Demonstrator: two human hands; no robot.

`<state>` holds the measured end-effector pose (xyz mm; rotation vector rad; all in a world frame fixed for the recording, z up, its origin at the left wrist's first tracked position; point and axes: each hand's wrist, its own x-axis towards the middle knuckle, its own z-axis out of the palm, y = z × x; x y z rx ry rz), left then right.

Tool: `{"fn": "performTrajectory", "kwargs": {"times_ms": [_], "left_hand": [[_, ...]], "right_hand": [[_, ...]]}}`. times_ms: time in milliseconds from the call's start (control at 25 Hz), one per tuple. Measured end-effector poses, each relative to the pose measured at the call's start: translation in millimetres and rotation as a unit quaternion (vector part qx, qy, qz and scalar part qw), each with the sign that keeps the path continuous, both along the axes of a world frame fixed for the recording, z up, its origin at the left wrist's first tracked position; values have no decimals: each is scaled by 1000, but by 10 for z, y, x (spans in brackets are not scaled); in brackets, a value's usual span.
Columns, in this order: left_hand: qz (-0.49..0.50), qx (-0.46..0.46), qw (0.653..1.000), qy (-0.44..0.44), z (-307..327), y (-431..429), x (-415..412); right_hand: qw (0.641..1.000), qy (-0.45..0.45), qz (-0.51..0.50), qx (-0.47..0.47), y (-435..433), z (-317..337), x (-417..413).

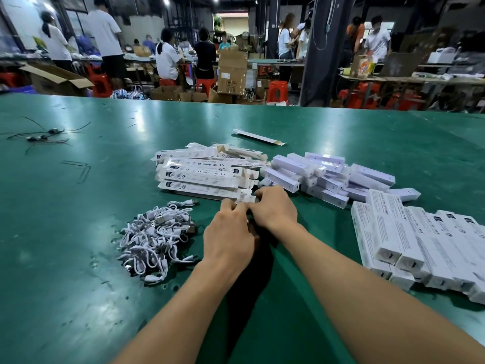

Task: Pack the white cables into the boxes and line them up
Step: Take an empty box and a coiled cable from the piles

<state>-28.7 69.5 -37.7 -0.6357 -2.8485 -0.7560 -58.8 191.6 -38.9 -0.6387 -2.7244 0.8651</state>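
My right grip (273,206) curls round the end of the nearest box (204,189). My left grip (228,232) meets it, fingers curled, its hold hidden. On the green bench (65,232), white cables (154,232) heap at nine o'clock and lined-up boxes (420,245) lie at three.
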Motion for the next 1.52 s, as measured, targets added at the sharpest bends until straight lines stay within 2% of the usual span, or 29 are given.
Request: {"fn": "performTrajectory", "kwargs": {"times_ms": [120, 240, 320, 440, 520, 560, 640, 720, 800, 840, 920, 1000, 1240, 1400, 1520], "left_hand": [[1, 7, 1000, 1, 5, -35, -10], [7, 18, 1000, 6, 2, -31, -5], [13, 33, 999, 7, -15, -21, -17], [32, 72, 997, 8, -48, -5, -24], [51, 143, 988, -1, -41, 20, -18], [57, 193, 979, -16, -30, 29, -17], [60, 289, 953, -75, -8, 50, -21], [47, 380, 909, -166, -1, 79, -33], [26, 480, 828, -289, 63, 128, -13], [13, 522, 780, -345, 108, 150, 3], [-16, 576, 696, -428, 184, 168, 29], [-44, 600, 646, -470, 231, 153, 43], [-88, 611, 612, -494, 295, 71, 71], [-90, 610, 630, -472, 248, 102, 101], [-78, 628, 629, -451, 209, 93, 57]], "right_hand": [[998, 0, -5, -69, 1, 48, -29], [969, 55, -11, -241, 99, 131, 52], [917, 91, -31, -387, 179, 211, 144], [809, 145, -46, -568, 316, 311, 313], [745, 182, -58, -639, 402, 351, 443], [734, 202, -66, -645, 419, 354, 503], [743, 264, -80, -610, 424, 324, 619], [794, 356, -64, -488, 407, 271, 755], [861, 429, 10, -273, 388, 198, 912], [880, 440, 61, -169, 371, 157, 983], [886, 439, 145, -37, 307, 78, 1079], [882, 436, 180, -5, 222, 32, 1120], [888, 422, 173, -54, 124, -5, 1180], [900, 418, 121, -28, 84, -26, 1184], [906, 408, 99, -60, 57, -39, 1179]]}}
